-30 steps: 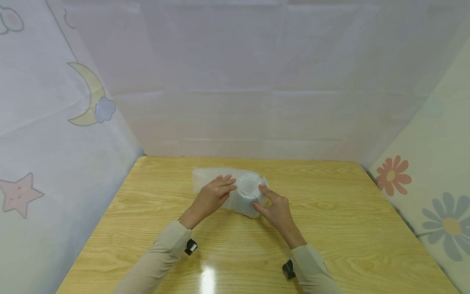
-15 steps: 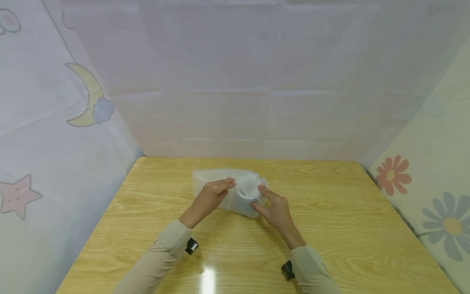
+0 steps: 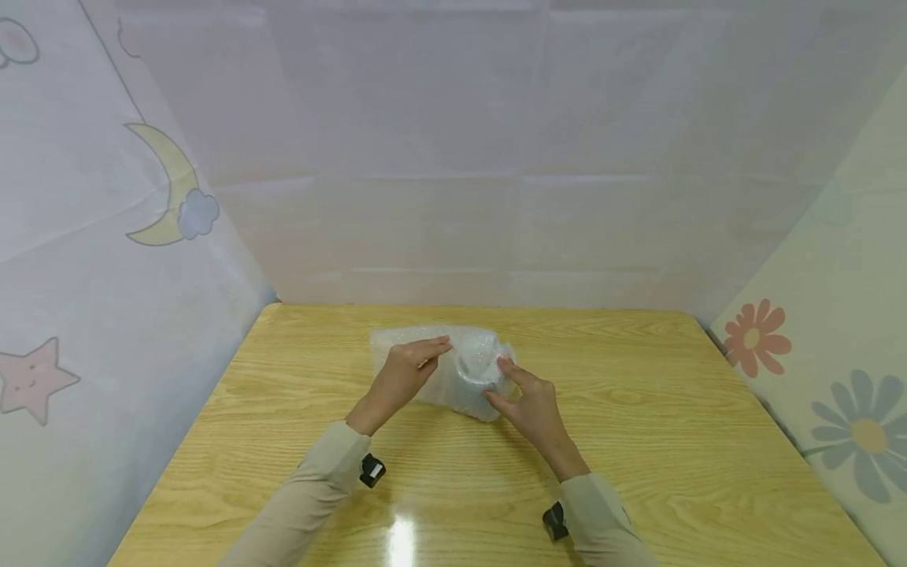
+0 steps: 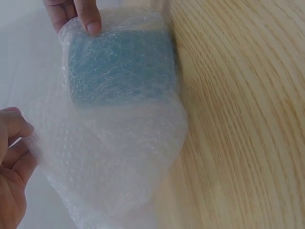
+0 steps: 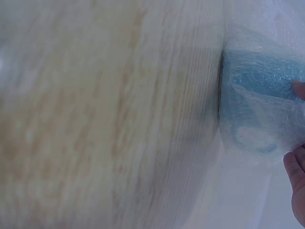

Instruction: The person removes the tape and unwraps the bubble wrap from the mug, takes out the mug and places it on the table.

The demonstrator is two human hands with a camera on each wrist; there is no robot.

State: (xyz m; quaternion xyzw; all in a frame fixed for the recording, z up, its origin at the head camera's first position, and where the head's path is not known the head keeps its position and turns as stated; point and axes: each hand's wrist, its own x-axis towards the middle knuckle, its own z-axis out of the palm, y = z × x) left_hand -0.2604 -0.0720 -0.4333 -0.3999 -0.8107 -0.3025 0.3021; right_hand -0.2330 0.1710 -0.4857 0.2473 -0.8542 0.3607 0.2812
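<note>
Worktop: a wood-grain surface (image 3: 638,441) with rounded far corners; a bright patch of glare lies toward the viewer.
Wrapped item: a blue object (image 4: 121,67), round-topped in the head view, seen through clear bubble wrap (image 4: 114,157). It sits about midway between the worktop's left and right edges, much nearer the far edge.
Loose wrap: a flat length of the bubble wrap spreads from the blue object toward the worktop's left edge, resting on the wood.
Left hand: the left hand (image 3: 402,374) pinches an edge of the loose wrap between thumb and fingers, just left of the blue object.
Right hand: the right hand (image 3: 533,403) grips the wrapped blue object from its right, thumb on the near side, fingers around the end.
Sleeves: beige, with a small black device at the left wrist (image 3: 372,470) and another at the right (image 3: 556,521).
Surroundings: a pale, creased sheet (image 3: 453,157) rises behind the far edge. Beyond the left edge are a printed moon (image 3: 166,185) and star (image 3: 35,378); beyond the right edge, printed flowers (image 3: 866,435).
</note>
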